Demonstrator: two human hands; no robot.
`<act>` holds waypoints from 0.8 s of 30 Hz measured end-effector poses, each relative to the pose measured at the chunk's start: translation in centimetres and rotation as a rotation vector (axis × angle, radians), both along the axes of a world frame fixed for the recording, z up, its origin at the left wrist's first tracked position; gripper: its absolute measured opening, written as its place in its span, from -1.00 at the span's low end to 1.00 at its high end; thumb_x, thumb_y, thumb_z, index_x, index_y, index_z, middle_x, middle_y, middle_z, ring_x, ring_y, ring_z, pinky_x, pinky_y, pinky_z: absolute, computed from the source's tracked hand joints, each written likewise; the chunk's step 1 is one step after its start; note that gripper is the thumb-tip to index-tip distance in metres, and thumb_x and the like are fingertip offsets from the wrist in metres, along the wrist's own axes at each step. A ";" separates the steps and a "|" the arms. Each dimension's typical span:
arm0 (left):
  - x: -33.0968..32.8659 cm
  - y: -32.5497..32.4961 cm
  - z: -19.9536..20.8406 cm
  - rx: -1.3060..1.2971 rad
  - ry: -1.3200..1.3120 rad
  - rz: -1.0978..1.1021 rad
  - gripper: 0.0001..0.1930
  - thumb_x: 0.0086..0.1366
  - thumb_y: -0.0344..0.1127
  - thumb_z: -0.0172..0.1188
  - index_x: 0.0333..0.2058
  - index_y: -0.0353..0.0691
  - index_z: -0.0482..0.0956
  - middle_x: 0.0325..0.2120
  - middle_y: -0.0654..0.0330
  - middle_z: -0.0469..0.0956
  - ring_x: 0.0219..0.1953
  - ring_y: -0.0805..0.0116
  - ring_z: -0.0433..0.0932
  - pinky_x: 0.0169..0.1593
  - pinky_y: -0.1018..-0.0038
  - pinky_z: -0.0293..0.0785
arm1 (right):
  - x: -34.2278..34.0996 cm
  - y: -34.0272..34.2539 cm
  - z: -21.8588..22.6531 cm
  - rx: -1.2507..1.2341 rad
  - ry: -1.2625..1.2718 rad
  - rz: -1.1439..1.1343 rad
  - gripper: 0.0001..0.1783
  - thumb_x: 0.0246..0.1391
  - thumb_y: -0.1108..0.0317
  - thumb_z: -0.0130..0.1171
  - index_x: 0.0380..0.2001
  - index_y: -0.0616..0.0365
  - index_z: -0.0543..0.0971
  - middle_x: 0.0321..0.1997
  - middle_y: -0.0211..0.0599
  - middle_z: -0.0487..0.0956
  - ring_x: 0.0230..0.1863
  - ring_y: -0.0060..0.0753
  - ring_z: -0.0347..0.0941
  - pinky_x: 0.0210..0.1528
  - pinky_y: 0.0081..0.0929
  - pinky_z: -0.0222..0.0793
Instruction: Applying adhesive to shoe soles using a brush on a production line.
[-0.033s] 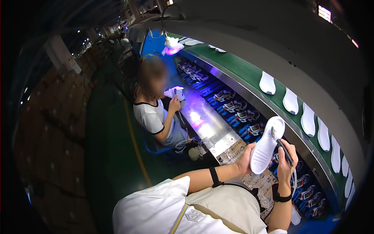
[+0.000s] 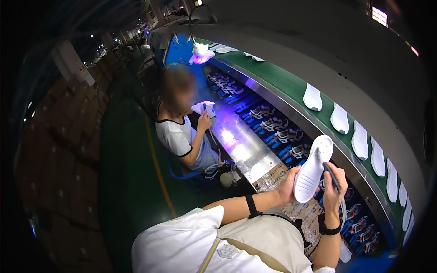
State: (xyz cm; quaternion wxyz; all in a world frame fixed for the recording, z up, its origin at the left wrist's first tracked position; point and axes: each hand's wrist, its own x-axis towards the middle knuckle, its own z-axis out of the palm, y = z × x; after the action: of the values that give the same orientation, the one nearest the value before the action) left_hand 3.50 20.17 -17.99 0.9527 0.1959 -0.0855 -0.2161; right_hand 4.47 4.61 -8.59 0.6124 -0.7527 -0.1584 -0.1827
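the left hand point(image 2: 287, 188) is curled, gripping a white shoe sole point(image 2: 309, 176) by its left side, the thumb along the rim and the other fingers mostly hidden behind. the sole is held up, tilted, over the desk's point(image 2: 261, 167) right edge, overlapping the rack of shoes point(image 2: 288, 133) beside it. the right hand point(image 2: 335, 183) is closed around a black pen-shaped tool point(image 2: 331, 175), pinching it between thumb and fingers; its tip points at the sole's right side, but whether it touches, i cannot tell. a pale cable point(image 2: 343, 209) hangs from that hand. beyond the rack, more white soles point(image 2: 359, 139) line the green belt point(image 2: 278, 73).
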 end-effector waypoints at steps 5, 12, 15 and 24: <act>2.5 1.1 1.5 -0.073 -0.061 0.104 -0.41 0.52 0.18 -0.25 0.19 -0.09 0.52 0.04 0.18 0.63 0.05 0.23 0.65 0.19 0.29 0.59 | 1.0 -0.8 0.7 -0.301 -0.247 0.465 -0.65 -0.08 0.37 0.49 -0.15 0.20 0.76 -0.42 -0.28 0.60 -0.34 -0.26 0.41 -0.16 -0.35 0.29; 3.1 1.3 2.4 -0.144 -0.107 0.063 -0.32 0.52 0.22 -0.28 0.25 -0.20 0.46 0.03 0.04 0.63 0.05 0.11 0.63 0.21 0.16 0.55 | -0.1 -0.8 2.5 -0.460 -0.279 0.529 -0.66 -0.06 0.49 0.45 -0.13 0.19 0.76 -0.35 -0.23 0.65 -0.23 -0.22 0.48 -0.06 -0.30 0.32; 3.4 1.3 2.4 -0.108 -0.043 0.097 -0.28 0.50 0.25 -0.29 0.28 -0.21 0.44 0.02 -0.03 0.62 0.04 0.08 0.63 0.20 0.16 0.55 | -0.6 -1.0 2.1 -0.311 -0.134 0.470 -0.67 -0.07 0.49 0.45 -0.15 0.18 0.76 -0.36 -0.24 0.64 -0.24 -0.21 0.48 -0.09 -0.32 0.33; 2.8 1.5 4.9 -0.142 -0.084 0.020 -0.22 0.43 0.34 -0.22 0.30 -0.22 0.37 -0.02 -0.10 0.54 -0.04 0.00 0.60 0.05 0.10 0.62 | -2.3 -2.4 2.3 -0.236 -0.063 0.441 -0.61 -0.15 0.34 0.53 -0.14 0.06 0.78 -0.41 -0.35 0.62 -0.27 -0.27 0.46 -0.12 -0.34 0.29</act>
State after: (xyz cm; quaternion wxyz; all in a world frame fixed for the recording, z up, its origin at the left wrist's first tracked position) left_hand 6.26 21.67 -13.07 0.9619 0.1376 -0.1384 -0.1914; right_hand 2.21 2.19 -6.27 0.5401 -0.7601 -0.3580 -0.0484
